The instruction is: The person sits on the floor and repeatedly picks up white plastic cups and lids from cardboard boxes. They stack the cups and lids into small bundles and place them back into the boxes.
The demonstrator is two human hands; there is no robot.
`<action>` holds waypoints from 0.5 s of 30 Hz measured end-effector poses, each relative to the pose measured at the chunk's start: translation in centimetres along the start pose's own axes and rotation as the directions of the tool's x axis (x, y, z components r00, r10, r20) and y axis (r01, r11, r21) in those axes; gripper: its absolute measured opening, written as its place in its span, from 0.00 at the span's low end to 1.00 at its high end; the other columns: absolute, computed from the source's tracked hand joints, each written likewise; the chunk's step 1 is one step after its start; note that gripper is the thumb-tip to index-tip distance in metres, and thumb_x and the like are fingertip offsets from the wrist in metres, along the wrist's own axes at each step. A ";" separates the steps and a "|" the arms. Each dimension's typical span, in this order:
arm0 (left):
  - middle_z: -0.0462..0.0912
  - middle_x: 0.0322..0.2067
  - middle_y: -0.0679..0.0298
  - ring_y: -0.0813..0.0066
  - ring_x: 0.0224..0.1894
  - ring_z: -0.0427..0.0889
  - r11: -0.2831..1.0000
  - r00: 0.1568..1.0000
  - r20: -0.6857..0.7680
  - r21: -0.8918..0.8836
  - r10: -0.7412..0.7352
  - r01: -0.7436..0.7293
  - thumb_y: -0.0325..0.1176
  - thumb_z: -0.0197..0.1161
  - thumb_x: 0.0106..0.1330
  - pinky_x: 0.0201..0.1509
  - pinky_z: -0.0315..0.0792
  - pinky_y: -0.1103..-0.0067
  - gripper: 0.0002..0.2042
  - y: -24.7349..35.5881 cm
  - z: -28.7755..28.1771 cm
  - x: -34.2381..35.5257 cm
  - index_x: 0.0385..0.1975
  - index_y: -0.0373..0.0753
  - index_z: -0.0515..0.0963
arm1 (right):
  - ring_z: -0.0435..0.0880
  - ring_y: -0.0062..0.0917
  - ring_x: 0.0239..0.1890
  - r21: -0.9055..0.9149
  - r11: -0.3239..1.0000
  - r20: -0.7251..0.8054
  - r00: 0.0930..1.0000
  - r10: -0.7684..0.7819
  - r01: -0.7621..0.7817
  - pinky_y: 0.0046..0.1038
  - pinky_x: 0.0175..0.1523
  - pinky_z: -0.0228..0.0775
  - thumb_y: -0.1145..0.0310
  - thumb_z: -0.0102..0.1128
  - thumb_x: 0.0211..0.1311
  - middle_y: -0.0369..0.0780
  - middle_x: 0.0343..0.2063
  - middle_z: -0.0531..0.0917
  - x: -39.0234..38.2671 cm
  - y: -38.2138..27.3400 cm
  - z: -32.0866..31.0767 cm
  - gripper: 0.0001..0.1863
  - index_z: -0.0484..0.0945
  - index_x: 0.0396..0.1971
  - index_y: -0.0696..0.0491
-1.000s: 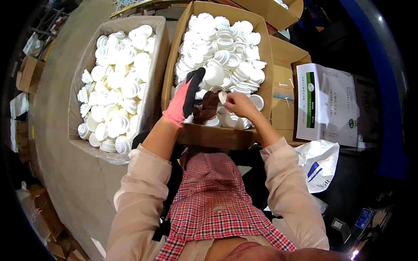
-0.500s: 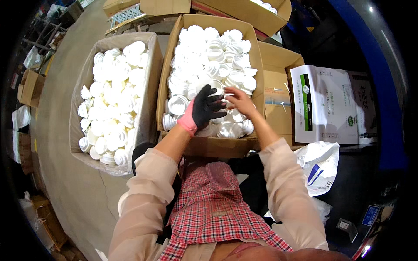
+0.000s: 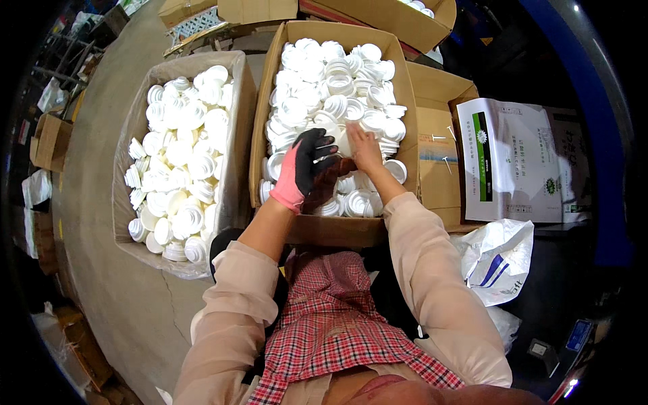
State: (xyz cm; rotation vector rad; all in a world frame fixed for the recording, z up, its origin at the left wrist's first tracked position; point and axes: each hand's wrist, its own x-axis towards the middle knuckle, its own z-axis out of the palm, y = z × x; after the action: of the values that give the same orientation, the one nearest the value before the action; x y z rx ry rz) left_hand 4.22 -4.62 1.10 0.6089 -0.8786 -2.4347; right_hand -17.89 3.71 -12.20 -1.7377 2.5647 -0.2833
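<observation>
Cardboard box (image 3: 337,233) of white caps (image 3: 341,84), two hands at its near end

The box's long side runs away from the body; caps lie below and beyond the hands. Gloved left hand (image 3: 314,165) and bare right hand (image 3: 365,150) are apart. One round cap (image 3: 343,144) is between, nearer the right fingers. The right thumb is hidden, also a dark-brown thing (image 3: 331,181) is unclear; whether either hand grips, I cannot tell.

Inside the middle carton (image 3: 337,231): heaped lids (image 3: 339,85). Left of it: a bin (image 3: 243,121) of lids. Right of it: an open box (image 3: 437,189), then a second box (image 3: 516,162). Before it, rightward: a bag (image 3: 496,270). Behind it, rightward: a rear carton (image 3: 385,25), apparently also holding lids.
</observation>
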 end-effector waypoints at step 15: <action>0.77 0.54 0.56 0.65 0.60 0.72 0.005 0.816 0.440 0.879 0.375 -0.477 0.56 0.57 0.63 0.74 0.42 0.61 0.33 1.3 0.3 -1.0 0.60 0.38 0.68 | 0.82 0.37 0.38 0.567 0.822 -0.238 0.967 0.095 0.059 0.34 0.44 0.73 0.68 0.67 0.55 0.45 0.42 0.81 -3.9 -1.6 -15.6 0.20 0.77 0.49 0.55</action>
State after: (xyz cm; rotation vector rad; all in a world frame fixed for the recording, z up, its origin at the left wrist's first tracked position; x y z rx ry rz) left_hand 5.23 -4.81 2.49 0.4763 -2.3319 -0.9690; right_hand -16.93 8.82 3.12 -1.5115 2.2777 -1.2109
